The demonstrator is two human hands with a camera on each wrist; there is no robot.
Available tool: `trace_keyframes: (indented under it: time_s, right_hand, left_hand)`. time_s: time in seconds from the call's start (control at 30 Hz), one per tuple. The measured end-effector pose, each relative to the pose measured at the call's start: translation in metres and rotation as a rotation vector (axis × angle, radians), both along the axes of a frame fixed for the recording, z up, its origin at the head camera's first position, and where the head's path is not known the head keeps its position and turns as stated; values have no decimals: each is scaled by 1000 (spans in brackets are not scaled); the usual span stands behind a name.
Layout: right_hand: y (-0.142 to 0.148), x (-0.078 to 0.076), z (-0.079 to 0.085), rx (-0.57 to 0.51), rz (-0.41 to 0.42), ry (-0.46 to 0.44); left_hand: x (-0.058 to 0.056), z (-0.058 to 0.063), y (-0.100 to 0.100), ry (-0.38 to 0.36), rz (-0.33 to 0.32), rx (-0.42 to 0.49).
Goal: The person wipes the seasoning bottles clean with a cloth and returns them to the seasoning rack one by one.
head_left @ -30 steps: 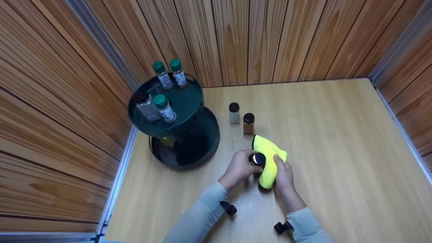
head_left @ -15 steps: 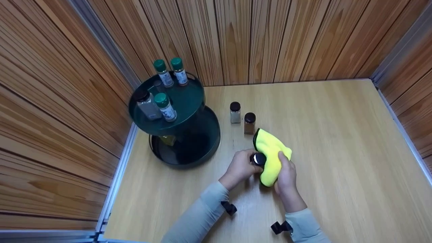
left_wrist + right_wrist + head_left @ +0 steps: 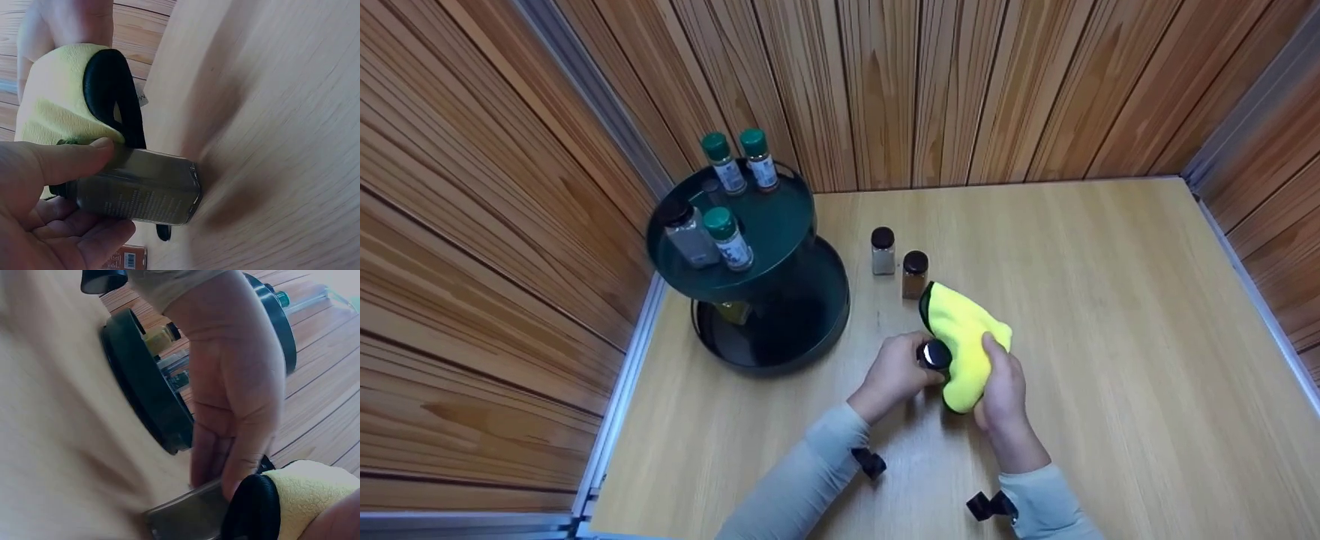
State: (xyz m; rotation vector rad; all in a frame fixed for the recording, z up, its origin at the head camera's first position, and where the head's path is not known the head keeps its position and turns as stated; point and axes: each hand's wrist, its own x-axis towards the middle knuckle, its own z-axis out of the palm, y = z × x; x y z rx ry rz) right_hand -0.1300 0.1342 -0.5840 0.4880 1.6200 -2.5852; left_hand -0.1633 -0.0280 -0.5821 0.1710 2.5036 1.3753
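Yellow cloth (image 3: 971,345) is held in our right hand (image 3: 1003,390), thumb on its face; its other fingers are mostly hidden. We pinch a dark-capped jar (image 3: 140,188) between left hand (image 3: 891,369) thumb and fingers, against the cloth, over the near worktop (image 3: 1110,322). Beyond, a clear jar (image 3: 883,259) and brown jar (image 3: 914,283) stand upright, right of the two-tier stand (image 3: 769,244).

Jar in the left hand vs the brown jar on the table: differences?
- Support: the held jar is gripped by the left hand; the brown jar stands on the table, no hand on it.
- Contents: the held jar looks dull grey-olive, the brown jar reddish brown.
- Place: the held jar is nearer the person than the brown jar.
Shared: dark cap, see-through body.
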Motion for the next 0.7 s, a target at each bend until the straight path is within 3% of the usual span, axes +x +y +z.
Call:
trace_keyframes:
  time_s: [0.27, 0.33, 0.57, 0.7]
  right_hand:
    - [-3, 3, -29, 86, -1, -136]
    - [-2, 3, -25, 79, 12, -136]
    - [0, 2, 3, -35, 4, 1]
    - [-2, 3, -8, 29, -9, -10]
  left_hand:
    - [1, 0, 3, -23, 5, -59]
    - [1, -1, 3, -22, 4, -46]
    - [2, -2, 1, 58, -17, -31]
    - [1, 0, 3, 31, 1, -44]
